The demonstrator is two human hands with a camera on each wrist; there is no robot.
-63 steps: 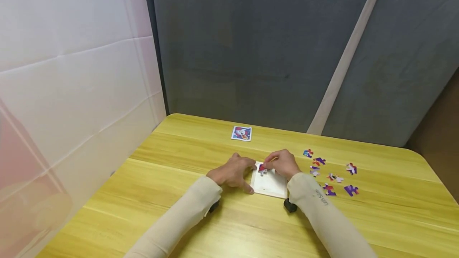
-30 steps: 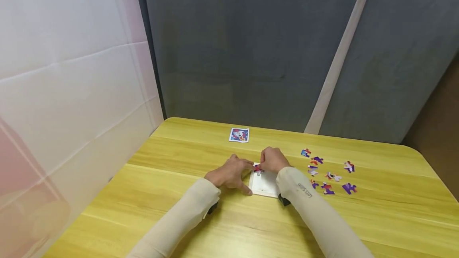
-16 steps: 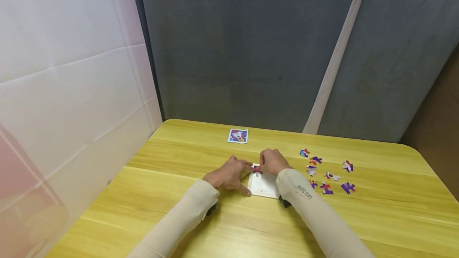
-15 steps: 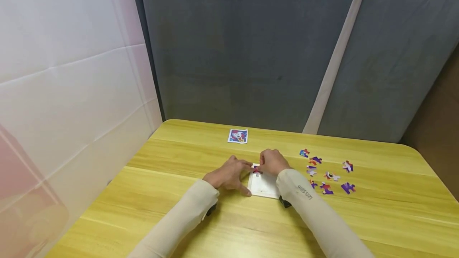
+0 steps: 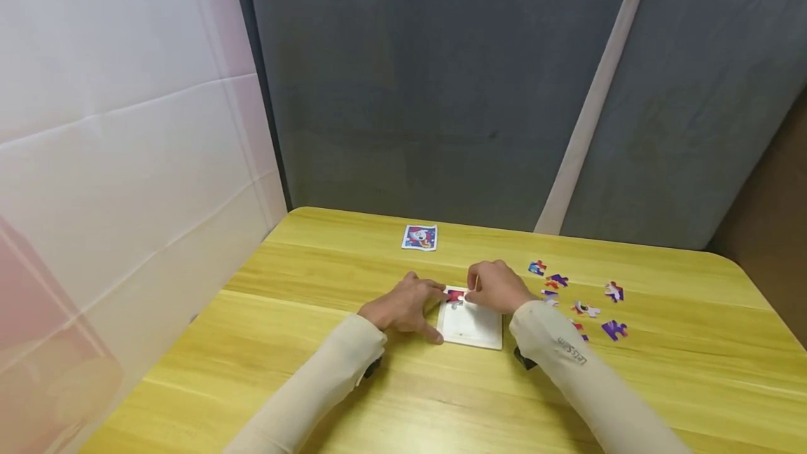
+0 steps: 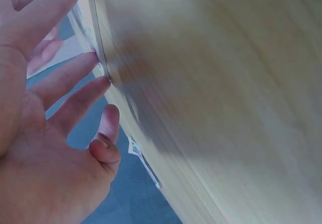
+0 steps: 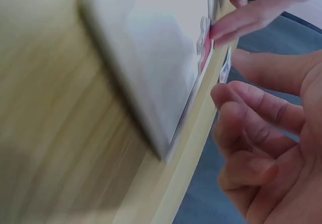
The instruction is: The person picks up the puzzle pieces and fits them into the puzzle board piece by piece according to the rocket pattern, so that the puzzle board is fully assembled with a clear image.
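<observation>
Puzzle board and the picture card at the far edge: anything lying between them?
No. In the head view, only bare table separates the puzzle board from the picture card.

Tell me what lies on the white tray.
One red piece sits in the tray's far left corner; the rest looks bare. The right hand covers its far right corner.

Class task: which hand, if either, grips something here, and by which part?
Neither grips anything. The left hand steadies the white tray's left edge; the right hand only fingers the red piece.
</observation>
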